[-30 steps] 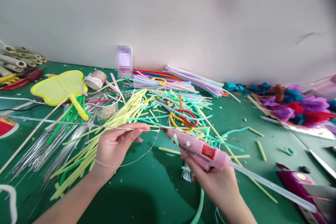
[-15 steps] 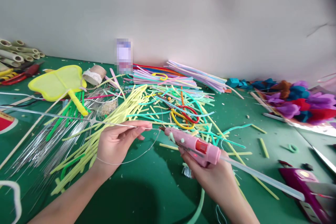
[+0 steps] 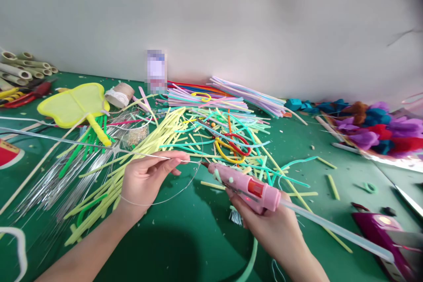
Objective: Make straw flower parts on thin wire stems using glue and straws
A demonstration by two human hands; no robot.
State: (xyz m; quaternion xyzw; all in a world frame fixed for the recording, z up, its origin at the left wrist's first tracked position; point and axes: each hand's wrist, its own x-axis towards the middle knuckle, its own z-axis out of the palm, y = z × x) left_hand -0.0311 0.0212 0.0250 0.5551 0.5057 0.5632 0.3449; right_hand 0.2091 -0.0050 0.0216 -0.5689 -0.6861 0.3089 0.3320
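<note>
My left hand [image 3: 145, 180] pinches a thin white string [image 3: 145, 154] between thumb and fingers. The string runs off to the left, and its end pokes out toward the right. A loop of fine clear wire [image 3: 165, 202] curves below the hand. My right hand [image 3: 271, 229] is wrapped round a pink hot glue gun [image 3: 238, 180], whose nozzle points left, close to the string's end. Whether the nozzle touches it I cannot tell. A long translucent glue stick [image 3: 343, 231] sticks out of the gun's back.
Pale yellow pipe cleaners [image 3: 155, 139] and silver wires [image 3: 49, 185] lie left of centre. A yellow butterfly-shaped piece [image 3: 74, 105] rests behind them. At the back are bundled pastel pipe cleaners [image 3: 244, 92]. Felt flowers [image 3: 380, 125] and a purple device [image 3: 376, 233] stand at right.
The glue gun has shifted slightly right, with its nozzle drawn back a little from the string's end. My left hand stays almost in place, still pinching the string.
</note>
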